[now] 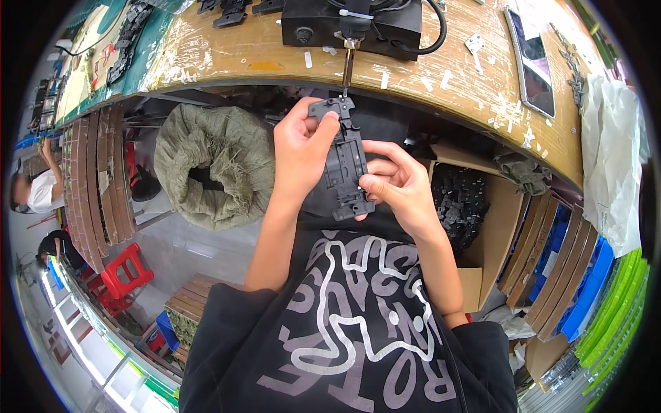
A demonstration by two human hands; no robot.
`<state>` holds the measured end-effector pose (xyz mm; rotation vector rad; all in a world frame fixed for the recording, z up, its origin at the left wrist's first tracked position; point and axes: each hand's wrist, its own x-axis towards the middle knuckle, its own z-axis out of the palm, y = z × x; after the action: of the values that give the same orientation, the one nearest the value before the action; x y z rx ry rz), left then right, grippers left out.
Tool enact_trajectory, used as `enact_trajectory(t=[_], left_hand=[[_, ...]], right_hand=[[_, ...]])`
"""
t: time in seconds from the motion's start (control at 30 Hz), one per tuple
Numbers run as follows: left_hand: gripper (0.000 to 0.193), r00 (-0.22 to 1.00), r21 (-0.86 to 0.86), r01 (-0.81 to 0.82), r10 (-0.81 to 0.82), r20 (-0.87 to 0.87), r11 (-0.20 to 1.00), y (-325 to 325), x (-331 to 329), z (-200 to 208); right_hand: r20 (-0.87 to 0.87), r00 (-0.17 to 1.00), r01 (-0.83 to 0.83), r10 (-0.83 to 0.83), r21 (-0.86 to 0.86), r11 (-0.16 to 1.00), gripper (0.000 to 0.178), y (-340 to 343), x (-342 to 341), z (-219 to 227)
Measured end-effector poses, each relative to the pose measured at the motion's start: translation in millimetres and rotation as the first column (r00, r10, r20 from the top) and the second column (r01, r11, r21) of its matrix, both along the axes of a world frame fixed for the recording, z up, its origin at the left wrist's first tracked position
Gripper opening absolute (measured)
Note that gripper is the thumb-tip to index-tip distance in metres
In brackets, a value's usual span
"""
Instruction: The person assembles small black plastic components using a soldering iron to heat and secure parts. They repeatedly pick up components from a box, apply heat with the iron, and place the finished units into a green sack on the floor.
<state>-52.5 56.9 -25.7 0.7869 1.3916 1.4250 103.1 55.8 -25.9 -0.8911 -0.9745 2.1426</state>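
Both hands, left hand [301,148] and right hand [398,184], clamped on black plastic part [346,160]; beyond, scuffed wooden tabletop [227,51]; left, green sack [206,165]; right, cardboard box [492,227].

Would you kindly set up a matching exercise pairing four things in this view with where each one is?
Things:
1. black plastic part
2. smartphone
3. green woven sack
4. cardboard box

Places:
A. on the floor, left of the person's arms
B. flat on the wooden bench
C. below the bench, on the right
D. held in both hands

Pairs: 1-D, 2-B, 3-A, 4-C
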Motion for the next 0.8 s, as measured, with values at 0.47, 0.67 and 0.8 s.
enact_trajectory(t=[0.47, 0.67, 0.8], left_hand=[[0.008, 0.999, 0.011, 0.005, -0.005, 0.051, 1.0, 1.4, 1.4, 4.6], [0.008, 0.999, 0.005, 0.001, -0.001, 0.036, 1.0, 2.4, 1.1, 4.5], [0.008, 1.0, 0.001, 0.0, 0.0, 0.03, 1.0, 2.7, 1.1, 4.8]], right_hand=[[-0.009, 0.998, 0.065, -0.065, 0.011, 0.998, 0.042, -4.7, -1.6, 4.8], [-0.006, 0.998, 0.068, -0.068, 0.007, 0.998, 0.042, -5.2, -2.3, 3.5], [-0.001, 0.998, 0.07, -0.07, -0.004, 0.998, 0.042, -4.6, -2.7, 5.3]])
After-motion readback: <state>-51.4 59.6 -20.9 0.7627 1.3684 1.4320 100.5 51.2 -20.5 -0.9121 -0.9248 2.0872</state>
